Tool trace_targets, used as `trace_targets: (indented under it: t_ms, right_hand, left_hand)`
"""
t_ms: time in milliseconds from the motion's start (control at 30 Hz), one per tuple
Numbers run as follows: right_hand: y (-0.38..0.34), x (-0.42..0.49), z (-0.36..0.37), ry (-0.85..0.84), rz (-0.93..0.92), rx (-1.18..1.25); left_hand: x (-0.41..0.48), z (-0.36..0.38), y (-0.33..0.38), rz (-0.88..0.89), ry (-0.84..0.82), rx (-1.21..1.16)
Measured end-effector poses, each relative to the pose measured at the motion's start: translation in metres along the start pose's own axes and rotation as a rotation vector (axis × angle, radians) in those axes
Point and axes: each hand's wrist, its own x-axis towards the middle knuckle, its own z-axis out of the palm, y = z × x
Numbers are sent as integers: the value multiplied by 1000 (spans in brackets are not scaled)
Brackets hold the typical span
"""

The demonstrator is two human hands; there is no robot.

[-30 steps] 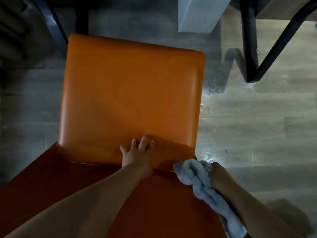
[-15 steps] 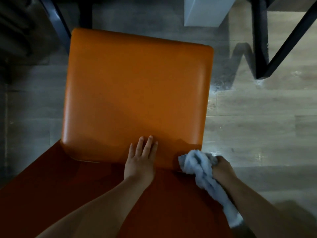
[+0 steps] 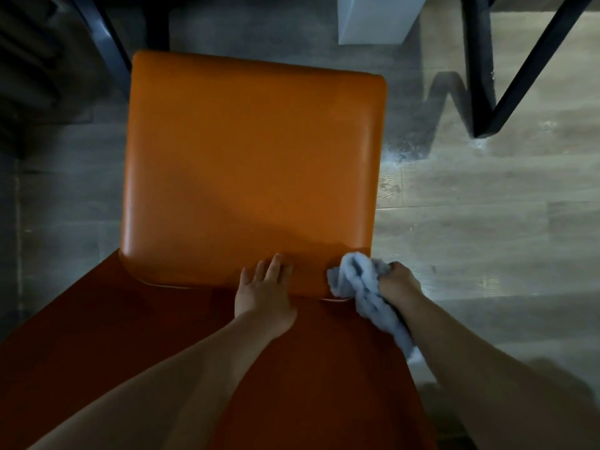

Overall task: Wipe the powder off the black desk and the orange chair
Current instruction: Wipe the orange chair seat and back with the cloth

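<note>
Cloth (image 3: 363, 287) bunched in right hand (image 3: 397, 280), left hand (image 3: 264, 292) flat on chair (image 3: 253, 164)

The chair (image 3: 253, 164) is showing plain orange on its seat, darkening to rust red in the shadow. The cloth (image 3: 360, 287) is showing pale blue-grey. The floor (image 3: 487, 222) is running in grey wood-grain planks, dusted with white powder (image 3: 401, 155) by black legs (image 3: 477, 76). A box (image 3: 373, 17) is showing pale grey.

Plank floor (image 3: 480, 241), pale box (image 3: 376, 17), dark frames.
The wood-grain floor is lit at right and shadowed at left. The box stands at the top edge. A black angled frame (image 3: 487, 92) stands to its right, and a dark bar (image 3: 97, 37) slants at upper left.
</note>
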Motion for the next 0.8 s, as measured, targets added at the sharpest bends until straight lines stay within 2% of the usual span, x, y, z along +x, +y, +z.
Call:
trace_targets:
  t_ms: [233,333,433,600,700,800]
  right_hand:
    - [48,-57,-17,-73,-83,-60]
    - [26,-44,-11,-35,-33,-101]
    - [2,-23,-1,40,38,11]
    - [32,-61,-13,-37,-52,14]
    - [59,-84,-20,-13,-98,62]
    - [39,-73,-15,5,-21,74]
  left_hand:
    - [-35,23,8,-38,-187,-150]
    - [-39,23,11,-35,-217,-188]
    - [-42,22,10,-19,-254,-221]
    - [-49,24,8,14,-201,-269]
    - [-52,22,11,22,-179,-254]
    - [-54,21,12,32,-172,-255]
